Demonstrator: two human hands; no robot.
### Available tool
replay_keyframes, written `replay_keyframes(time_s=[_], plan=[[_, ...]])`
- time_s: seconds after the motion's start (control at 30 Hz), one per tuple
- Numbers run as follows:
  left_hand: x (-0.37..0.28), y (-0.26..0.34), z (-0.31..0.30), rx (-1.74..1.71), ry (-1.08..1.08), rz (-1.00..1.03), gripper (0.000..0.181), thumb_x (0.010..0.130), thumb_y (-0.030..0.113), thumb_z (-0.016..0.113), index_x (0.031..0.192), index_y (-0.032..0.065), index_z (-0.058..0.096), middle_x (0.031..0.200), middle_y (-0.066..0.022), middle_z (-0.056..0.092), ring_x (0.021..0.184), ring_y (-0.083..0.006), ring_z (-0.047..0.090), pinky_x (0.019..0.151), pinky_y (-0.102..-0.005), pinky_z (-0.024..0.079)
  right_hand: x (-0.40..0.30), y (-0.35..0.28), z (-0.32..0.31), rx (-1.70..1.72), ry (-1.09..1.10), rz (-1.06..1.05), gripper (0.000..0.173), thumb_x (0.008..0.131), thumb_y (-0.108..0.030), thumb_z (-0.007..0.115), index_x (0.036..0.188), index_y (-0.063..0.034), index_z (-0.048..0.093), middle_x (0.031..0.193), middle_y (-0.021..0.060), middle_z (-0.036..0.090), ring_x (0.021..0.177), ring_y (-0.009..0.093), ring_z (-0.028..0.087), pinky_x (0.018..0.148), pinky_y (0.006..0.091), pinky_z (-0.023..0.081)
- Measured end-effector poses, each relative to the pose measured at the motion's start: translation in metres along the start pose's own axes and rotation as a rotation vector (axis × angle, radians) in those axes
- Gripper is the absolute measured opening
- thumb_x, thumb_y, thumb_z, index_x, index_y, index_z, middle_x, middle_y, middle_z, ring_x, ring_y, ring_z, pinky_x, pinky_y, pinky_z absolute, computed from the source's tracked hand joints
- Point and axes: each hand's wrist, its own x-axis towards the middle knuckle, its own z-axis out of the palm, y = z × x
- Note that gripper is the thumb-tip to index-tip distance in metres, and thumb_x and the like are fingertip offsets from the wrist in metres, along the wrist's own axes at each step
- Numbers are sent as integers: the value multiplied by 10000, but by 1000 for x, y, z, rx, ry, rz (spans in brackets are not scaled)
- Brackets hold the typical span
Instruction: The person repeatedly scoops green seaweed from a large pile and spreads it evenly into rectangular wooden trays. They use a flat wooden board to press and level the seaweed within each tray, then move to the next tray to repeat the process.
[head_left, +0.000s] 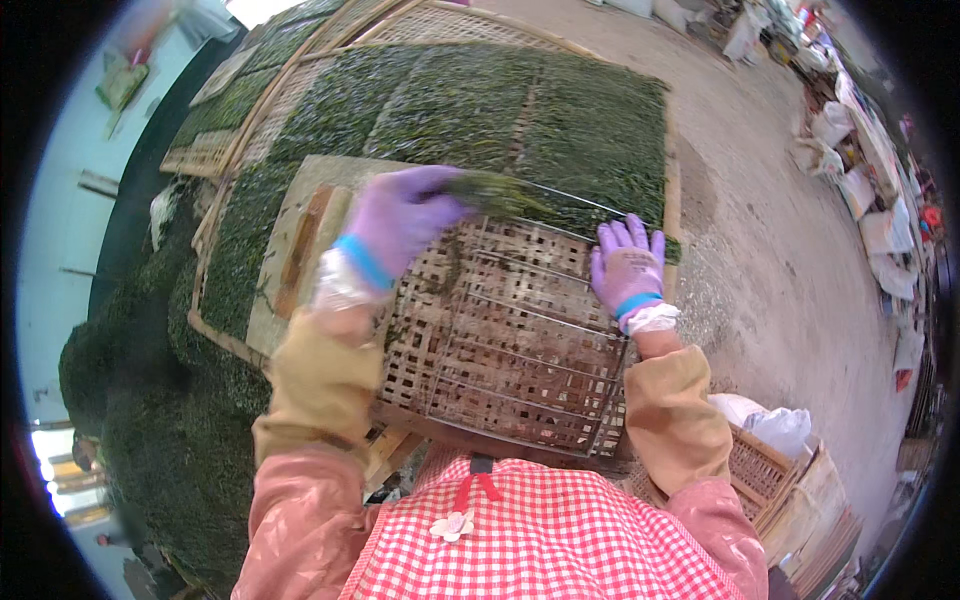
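Observation:
My left hand, in a purple glove, is blurred and holds a bunch of thin green plant strands over the far left part of a wire grid frame. My right hand, gloved alike, rests palm down at the frame's far right corner with its fingers apart. Beneath the wires is a brown woven lattice tray, largely bare, with a few strands on it. Beyond both hands, a wide layer of green strands covers the woven mat. My left fingertips are hidden by the bunch.
On my left, a pale board carries a brown wooden strip. Dark green heaps rise beside it. More woven racks stand behind. A wicker basket is low on the right; sacks line the far side of the floor.

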Motion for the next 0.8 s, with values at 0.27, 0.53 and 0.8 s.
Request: replay_keyframes(time_s=[0.27,0.53,0.8], plan=[[81,-6,105,1344,-257,101,402,880,116,628,1280,143,602,1336,-61,601,1382,-265,419,1186,-572,217,-4,4,-3,5,-92,29,458,1002,-351,402,1384,-131,526,1535,81,424,1480,303,265,1176,610,154],[66,-24,122,1388,-374,284,519,865,97,567,1377,178,550,1484,-15,475,1441,-238,338,1200,-549,206,-21,70,-28,402,170,185,399,975,-358,461,1264,-140,627,1342,105,610,1376,315,435,1154,544,284],[59,-26,152,1369,-354,187,556,893,122,547,1442,175,476,1522,-12,428,1463,-258,298,1187,-601,186,-28,40,-17,221,172,73,379,973,-337,483,1284,-168,617,1348,64,607,1386,311,417,1163,585,243]])
